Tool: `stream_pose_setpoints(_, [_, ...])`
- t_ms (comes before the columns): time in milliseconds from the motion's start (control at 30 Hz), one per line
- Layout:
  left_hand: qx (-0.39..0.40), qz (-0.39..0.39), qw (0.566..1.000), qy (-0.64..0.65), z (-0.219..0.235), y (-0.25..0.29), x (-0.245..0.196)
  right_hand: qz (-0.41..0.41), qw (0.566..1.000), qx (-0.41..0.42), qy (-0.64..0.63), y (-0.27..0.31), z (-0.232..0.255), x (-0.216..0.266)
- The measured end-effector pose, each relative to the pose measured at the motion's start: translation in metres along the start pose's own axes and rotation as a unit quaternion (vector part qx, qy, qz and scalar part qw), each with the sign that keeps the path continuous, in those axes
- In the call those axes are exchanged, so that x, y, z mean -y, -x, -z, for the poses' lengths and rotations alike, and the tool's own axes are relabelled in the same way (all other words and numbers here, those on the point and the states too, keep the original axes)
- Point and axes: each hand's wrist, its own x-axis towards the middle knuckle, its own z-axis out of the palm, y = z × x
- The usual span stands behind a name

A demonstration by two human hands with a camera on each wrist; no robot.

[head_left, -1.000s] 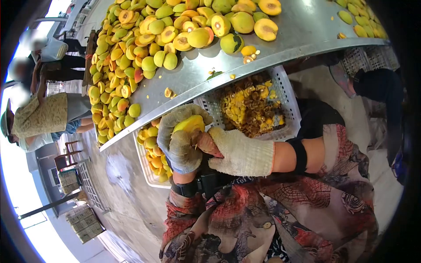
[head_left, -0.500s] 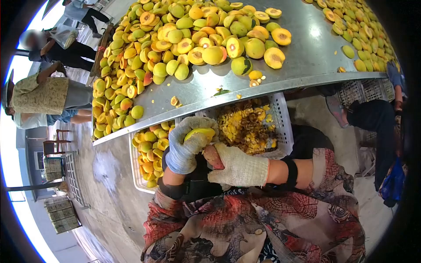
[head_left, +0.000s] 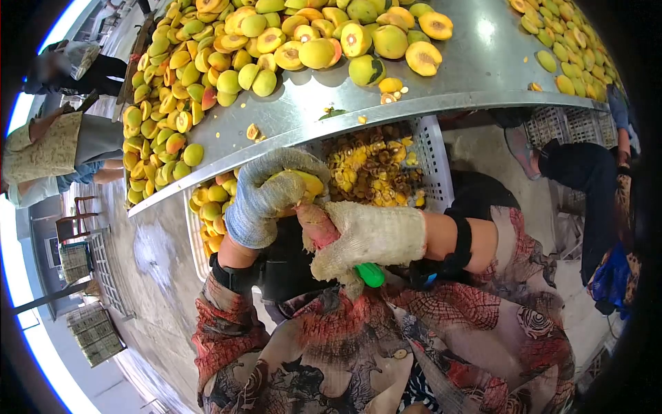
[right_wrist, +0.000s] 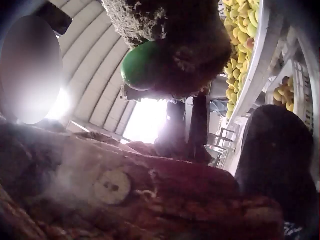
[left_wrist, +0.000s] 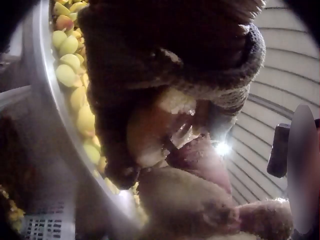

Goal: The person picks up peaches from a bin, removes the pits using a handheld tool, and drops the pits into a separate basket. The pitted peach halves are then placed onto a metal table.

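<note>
In the head view my left hand [head_left: 265,196], in a blue-grey knit glove, curls round a yellow-green fruit [head_left: 308,183]. The left wrist view shows that fruit [left_wrist: 144,131] wet and pale on one side, partly in the glove's shadow. My right hand [head_left: 376,233] wears a whitish glove with a reddish covering [head_left: 318,228] on the thumb, which is close against the fruit. It grips a green handle [head_left: 370,274], whose rounded end sticks out below the palm and also shows in the right wrist view [right_wrist: 141,66]. The tool's other end is hidden.
A metal table [head_left: 303,103] bears a large heap of halved fruit [head_left: 227,62] and another heap [head_left: 576,52] at right. Below its edge stand a crate [head_left: 433,162] of scraps and a crate [head_left: 198,241] of fruit. Other people are at left and right.
The right hand has turned so that the green handle end, hidden before, now shows. The left hand still holds the fruit. The head view has also shifted.
</note>
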Motion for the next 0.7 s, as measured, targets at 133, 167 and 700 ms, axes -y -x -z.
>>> stream_pose_setpoints(133, [-0.018,0.012,1.0,-0.016,-0.002,0.0,0.006,0.037,0.977,-0.123,0.169,-0.012,0.001,-0.012])
stream_pose_setpoints(167, [-0.025,0.024,0.999,0.012,-0.003,0.0,0.008,0.071,0.971,-0.105,0.204,-0.014,0.004,-0.014])
stream_pose_setpoints(700, [-0.052,-0.105,0.972,0.203,-0.018,0.013,0.021,0.001,0.985,0.105,-0.139,-0.005,0.004,-0.012])
